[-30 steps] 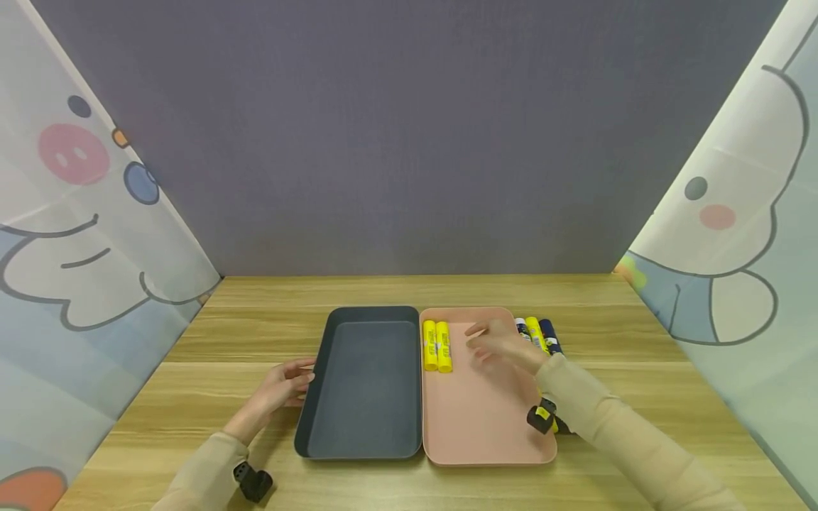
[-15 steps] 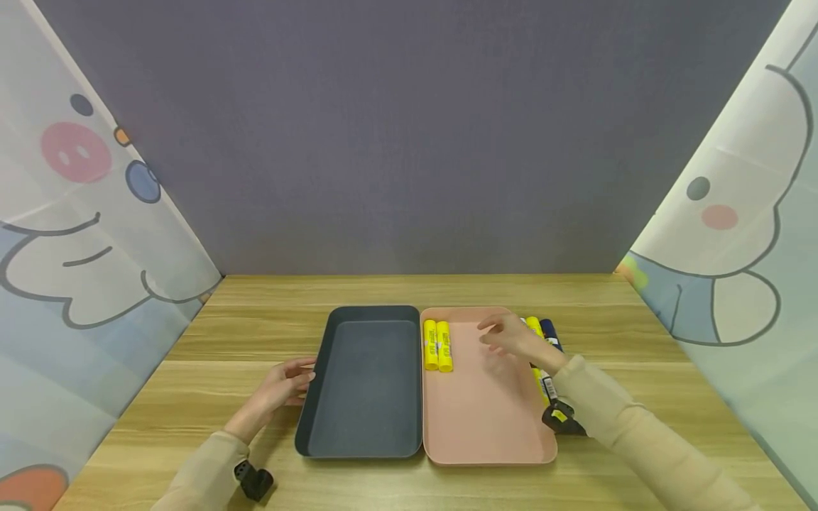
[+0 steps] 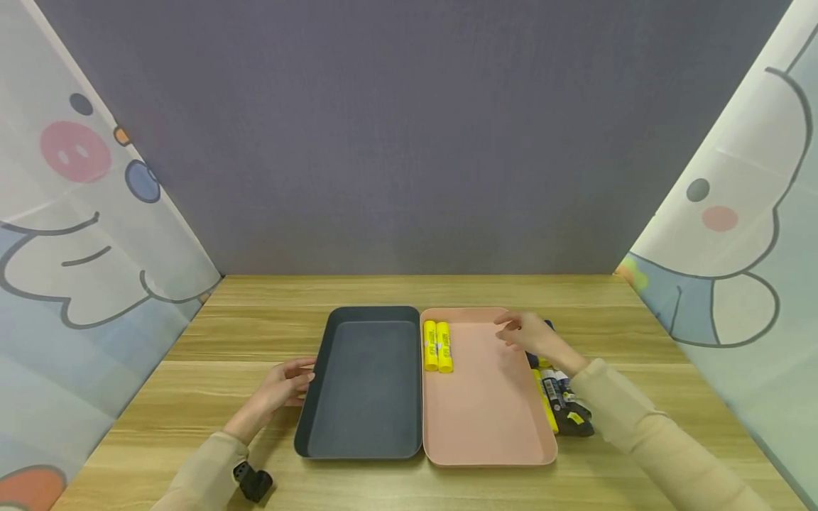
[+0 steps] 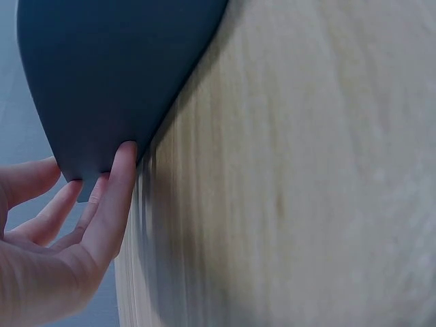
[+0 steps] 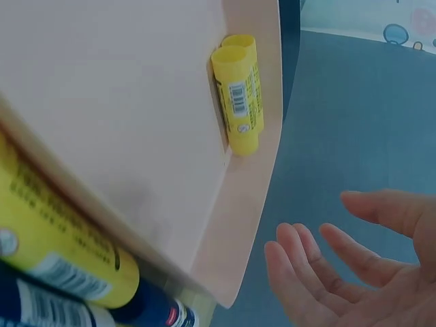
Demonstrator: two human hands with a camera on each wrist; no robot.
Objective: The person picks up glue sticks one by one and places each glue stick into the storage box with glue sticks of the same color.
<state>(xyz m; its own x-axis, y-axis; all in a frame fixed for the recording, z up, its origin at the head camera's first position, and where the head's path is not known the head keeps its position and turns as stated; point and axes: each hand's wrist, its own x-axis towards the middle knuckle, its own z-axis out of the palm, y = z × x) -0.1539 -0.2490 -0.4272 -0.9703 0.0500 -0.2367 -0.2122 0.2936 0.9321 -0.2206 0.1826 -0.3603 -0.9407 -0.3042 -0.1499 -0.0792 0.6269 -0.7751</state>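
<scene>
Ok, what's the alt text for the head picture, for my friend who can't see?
A right hand hovers near the far right corner of a pink tray holding two yellow tubes. A left hand touches the dark tray beside it; more tubes lie on the right.

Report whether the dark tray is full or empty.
Empty: the head view shows the dark tray with its whole floor bare.

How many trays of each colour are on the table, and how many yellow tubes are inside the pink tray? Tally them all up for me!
Dark grey tray: 1
Pink tray: 1
Yellow tubes inside the pink tray: 2
Total: 4
</scene>
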